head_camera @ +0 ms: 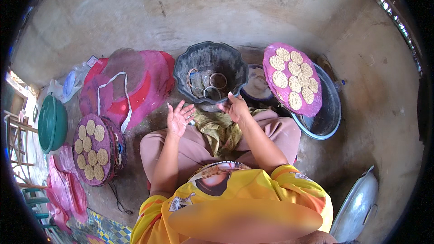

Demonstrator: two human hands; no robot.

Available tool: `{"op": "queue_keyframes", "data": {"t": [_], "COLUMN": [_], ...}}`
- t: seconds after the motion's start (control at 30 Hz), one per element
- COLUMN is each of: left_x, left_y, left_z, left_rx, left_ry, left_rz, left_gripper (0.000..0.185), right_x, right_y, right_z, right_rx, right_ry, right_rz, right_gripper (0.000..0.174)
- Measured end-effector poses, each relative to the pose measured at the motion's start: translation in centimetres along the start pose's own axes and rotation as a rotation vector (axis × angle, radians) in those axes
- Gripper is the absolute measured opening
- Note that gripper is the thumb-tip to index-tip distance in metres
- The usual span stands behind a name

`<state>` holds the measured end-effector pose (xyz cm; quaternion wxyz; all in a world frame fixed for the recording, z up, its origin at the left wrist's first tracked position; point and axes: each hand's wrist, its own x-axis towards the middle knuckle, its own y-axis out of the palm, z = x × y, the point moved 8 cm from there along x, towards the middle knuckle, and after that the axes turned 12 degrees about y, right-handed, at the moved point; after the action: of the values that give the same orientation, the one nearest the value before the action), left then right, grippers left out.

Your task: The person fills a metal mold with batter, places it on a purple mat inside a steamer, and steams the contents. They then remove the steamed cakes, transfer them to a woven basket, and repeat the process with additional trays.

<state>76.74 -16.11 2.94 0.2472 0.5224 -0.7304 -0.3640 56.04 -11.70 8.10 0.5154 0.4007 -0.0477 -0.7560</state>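
My left hand [178, 119] is raised palm up, fingers spread, over my left knee and holds nothing. At the near rim of a dark scalloped plastic basin [190, 54] is my right hand [236, 106], its thumb against the rim and its fingers near the outer wall. Inside the basin lie several rings, one of them a round ring [218, 80], and some clear plastic. A green patterned cloth [217, 128] lies in my lap. To the right, a round purple tray [271, 52] bearing several flat pale textured discs [279, 79] rests tilted over a blue-rimmed basin [330, 122].
At left, stacked purple trays [101, 125] carry more discs, beside a green basin [52, 123]. Pink and red round sheets [152, 74] with a white strip [127, 120] lie near the wall. A bowl of pale material [256, 83] sits behind the tray; a metal wok [356, 206] leans at right.
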Motion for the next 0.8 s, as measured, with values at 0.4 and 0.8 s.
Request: {"op": "queue_keyframes", "data": {"t": [0.4, 0.8], "left_x": [1.0, -1.6], "left_y": [-4.0, 6.9], "left_z": [0.5, 9.6], "left_rx": [0.238, 0.595], "left_ry": [0.090, -0.119], "left_rz": [-0.568, 0.060], "left_gripper": [0.056, 0.021], "right_x": [6.5, -33.7], "right_y": [4.2, -15.7], "right_z": [1.0, 15.6], "right_rx": [-0.055, -0.983], "right_ry": [0.073, -0.805], "right_rz": [0.117, -0.861], "right_gripper": [0.025, 0.025]}}
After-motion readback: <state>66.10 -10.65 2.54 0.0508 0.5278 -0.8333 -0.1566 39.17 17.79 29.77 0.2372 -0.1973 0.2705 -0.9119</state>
